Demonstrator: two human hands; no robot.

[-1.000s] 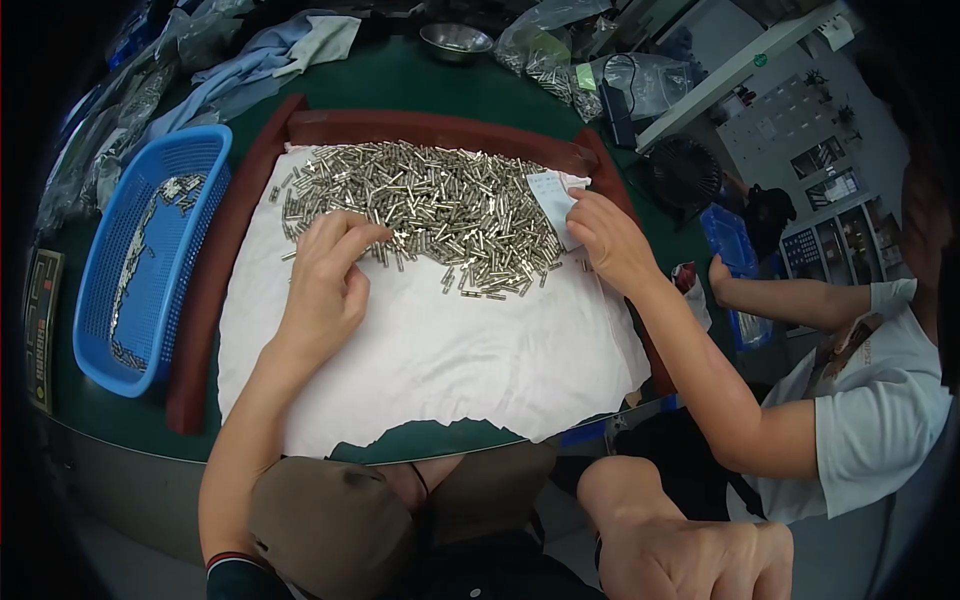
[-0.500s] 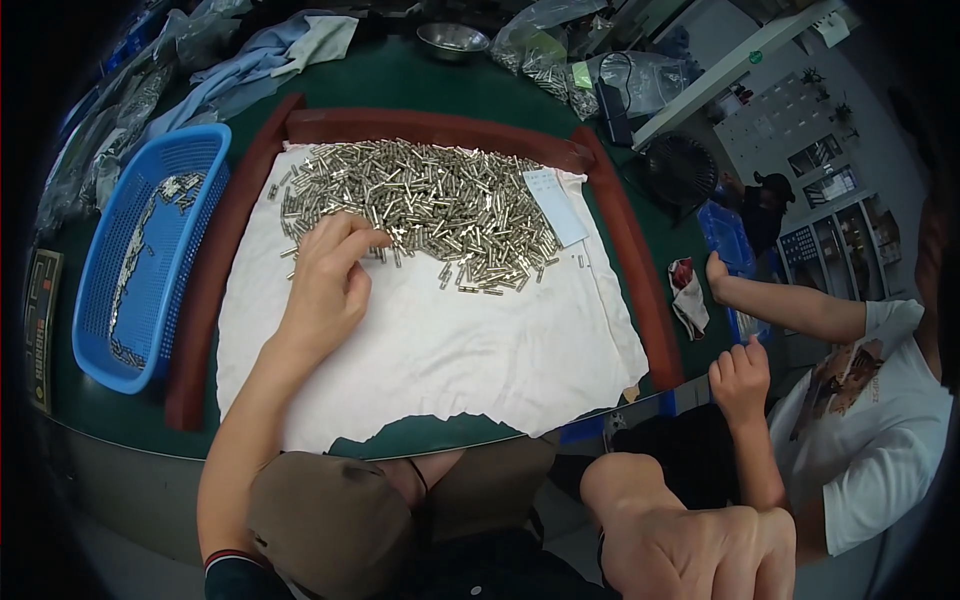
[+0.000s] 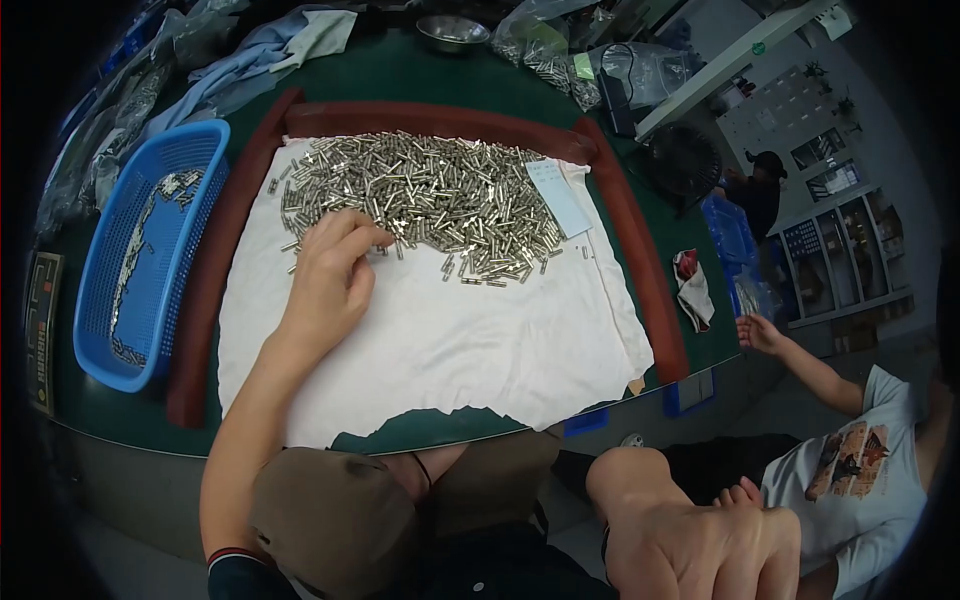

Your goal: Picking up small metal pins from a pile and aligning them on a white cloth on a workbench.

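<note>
A broad pile of short metal pins [image 3: 430, 195] lies on a white cloth [image 3: 430, 350]. My left hand [image 3: 335, 265] rests at the pile's near left edge, fingers curled together and the index fingertip next to some pins. Its other fingertips are hidden behind the hand, so what they hold, if anything, cannot be seen. My right hand [image 3: 710, 550] is close to the camera at the lower right, away from the cloth. It is closed with the knuckles upward, and the inside of the grip is hidden. A pale blue paper slip [image 3: 560, 200] lies at the pile's right side.
Dark red bars [image 3: 430, 118] frame the cloth on three sides. A blue plastic basket [image 3: 150, 255] with some metal pieces stands left. Behind are a metal bowl [image 3: 453, 33] and plastic bags [image 3: 650, 75]. At right are a black fan [image 3: 682, 165] and a co-worker [image 3: 850, 450].
My two hands have barely moved. The co-worker at right has leaned back and lower, one hand now at the blue containers and the other lower down. The view has shifted slightly.
</note>
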